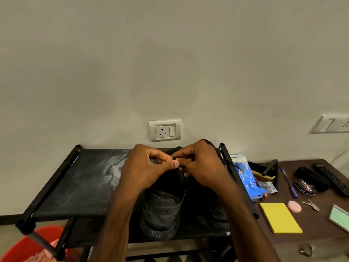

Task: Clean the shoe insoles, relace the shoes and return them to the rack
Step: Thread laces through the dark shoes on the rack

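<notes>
**Both hands on the lace at the rack's top shelf**

A pale, plain wall (170, 63) fills the upper view, with a white socket plate with a switch (164, 130) low at its middle and a second white plate (332, 123) at the right edge. Against the wall stands a black metal-framed shoe rack (75, 182), its fabric top shelf smeared with white dust. To its right is a dark brown wooden worktop (321, 229); below left sits a red plastic bucket (22, 244).

The left hand (149, 167) and the right hand (202, 163) meet over a black fabric shoe (162, 214) on the top shelf, heel toward the camera. The fingers (174, 164) of both hands are curled together and pinch a thin black lace (186, 184) near the shoe's front, the thumbs nearly touching.

Two shoes are on the shelf: the second black shoe (219, 214) lies just beside the first, partly hidden under the right forearm. The worktop carries one blue plastic packet (245, 178), one blue pen (289, 183), one round black tin (305, 187), one black remote control (332, 179), one yellow square pad (279, 217) and one pink oval piece (294, 206).
</notes>
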